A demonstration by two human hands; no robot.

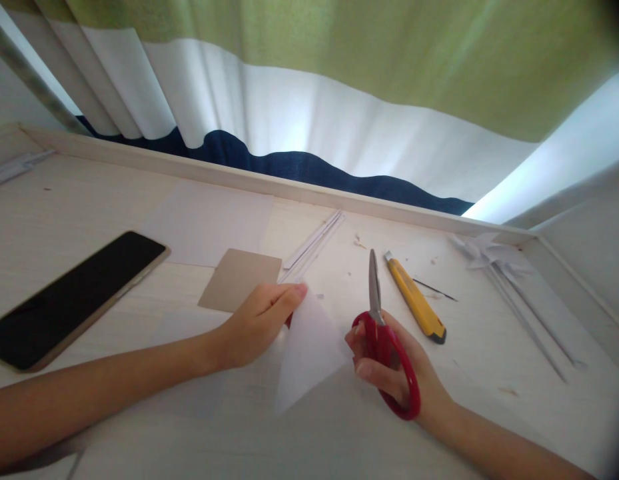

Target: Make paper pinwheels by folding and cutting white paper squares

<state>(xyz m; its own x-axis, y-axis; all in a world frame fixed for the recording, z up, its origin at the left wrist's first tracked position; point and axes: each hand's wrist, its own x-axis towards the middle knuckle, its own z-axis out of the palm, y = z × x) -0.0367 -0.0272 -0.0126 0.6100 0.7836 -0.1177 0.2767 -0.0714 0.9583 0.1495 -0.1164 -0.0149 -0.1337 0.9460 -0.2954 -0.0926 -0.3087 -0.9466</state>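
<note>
Between thumb and fingers, my left hand point(264, 320) pinches the top corner of a folded white paper piece point(312, 353), which hangs down above the table. My right hand point(399, 373) is closed round the red handles of a pair of scissors point(375, 293); the blades are together and point away from me. A gap separates the blades from the paper. Beside my left hand lies a square beige card point(242, 277). Thin white paper sticks point(314, 243) lie just beyond it, partly hidden behind my left hand.
A black phone point(79, 293) lies at the left, beside a white sheet point(214, 220). Right of the scissors are a yellow cutter point(415, 297) and a thin dark rod point(435, 289). White paper pinwheels point(489, 255) on sticks lie far right. A raised ledge point(214, 183) runs below the curtain point(339, 120).
</note>
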